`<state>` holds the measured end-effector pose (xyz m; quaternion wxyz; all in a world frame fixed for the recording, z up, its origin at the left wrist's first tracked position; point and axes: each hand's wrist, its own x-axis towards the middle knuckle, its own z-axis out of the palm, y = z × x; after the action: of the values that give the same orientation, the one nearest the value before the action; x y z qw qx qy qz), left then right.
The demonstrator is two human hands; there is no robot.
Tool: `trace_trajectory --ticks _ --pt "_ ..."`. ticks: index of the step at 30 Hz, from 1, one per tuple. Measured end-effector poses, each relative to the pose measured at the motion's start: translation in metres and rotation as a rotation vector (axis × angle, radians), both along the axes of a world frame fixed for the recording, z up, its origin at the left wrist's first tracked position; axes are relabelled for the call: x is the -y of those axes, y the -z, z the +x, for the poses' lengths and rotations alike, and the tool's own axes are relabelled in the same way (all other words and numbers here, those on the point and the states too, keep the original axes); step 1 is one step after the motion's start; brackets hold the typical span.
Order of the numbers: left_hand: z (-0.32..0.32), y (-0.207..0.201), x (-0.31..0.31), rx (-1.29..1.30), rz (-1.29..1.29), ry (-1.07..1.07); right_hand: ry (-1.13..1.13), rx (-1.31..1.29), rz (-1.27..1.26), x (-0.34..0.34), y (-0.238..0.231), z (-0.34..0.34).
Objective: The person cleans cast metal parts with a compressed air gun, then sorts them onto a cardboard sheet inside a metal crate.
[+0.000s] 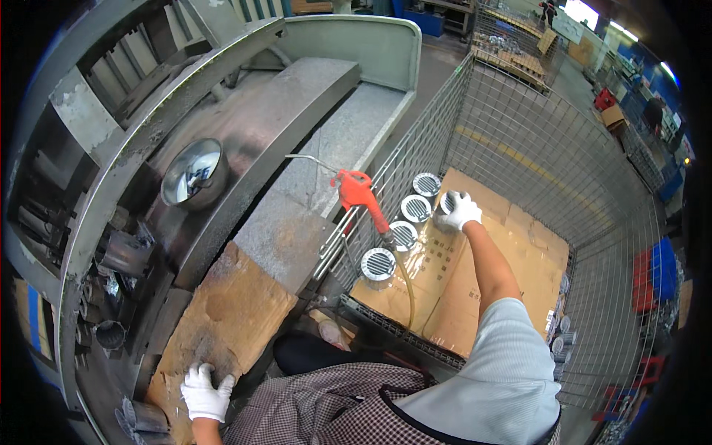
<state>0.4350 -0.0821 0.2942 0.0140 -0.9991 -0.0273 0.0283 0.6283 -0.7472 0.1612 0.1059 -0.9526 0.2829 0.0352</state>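
My right hand (461, 211), in a white glove, is reached out over the wire cage and has its fingers around a round metal part (446, 202) with a slotted face, partly hidden by the glove. That part is at the left side of a flat cardboard sheet (482, 289). Several like metal parts (403, 235) stand in a row to its left, slotted faces up. My left hand (206, 393), also gloved, lies on a worn brown cardboard piece (230, 311) on the machine bed, its thumb apart from the fingers and nothing seen in it.
A red air blow gun (356, 191) hangs on the cage's left edge, its hose running down over the cardboard. On the machine a metal bowl (195, 174) sits. Cylindrical metal parts (144, 417) lie at lower left. Tall wire mesh walls (534, 111) surround the cardboard sheet.
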Motion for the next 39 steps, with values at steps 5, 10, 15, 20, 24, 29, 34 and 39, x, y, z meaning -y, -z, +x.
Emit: trace_trajectory --ticks 5,10,15,20,24,29,34,39 --pt "0.001 -0.017 0.006 -0.083 0.023 -0.031 0.039 0.479 -0.029 -0.017 0.000 0.003" --pt "0.016 -0.042 0.016 -0.207 0.025 0.019 -0.278 1.106 0.478 -0.130 -0.094 -0.012" --pt "0.024 -0.054 0.013 -0.334 -0.005 0.040 -0.874 1.133 0.358 -0.250 -0.164 -0.028" --pt "0.000 -0.052 -0.028 -0.215 -0.164 -0.026 -0.928 0.568 -0.096 -0.314 -0.146 -0.008" --pt "-0.032 -0.079 -0.088 0.199 -0.036 -0.330 -0.706 0.777 0.263 -0.300 -0.111 0.012" --pt "-0.095 -0.091 -0.175 0.463 0.184 -0.776 -0.641 0.712 0.161 -0.303 -0.111 0.019" --pt "-0.107 -0.066 -0.203 0.225 0.459 -0.800 -0.604 0.668 0.157 -0.303 -0.107 0.033" --pt "-0.083 -0.083 -0.169 0.328 0.082 -0.782 -0.603 0.613 0.109 -0.294 -0.105 0.037"
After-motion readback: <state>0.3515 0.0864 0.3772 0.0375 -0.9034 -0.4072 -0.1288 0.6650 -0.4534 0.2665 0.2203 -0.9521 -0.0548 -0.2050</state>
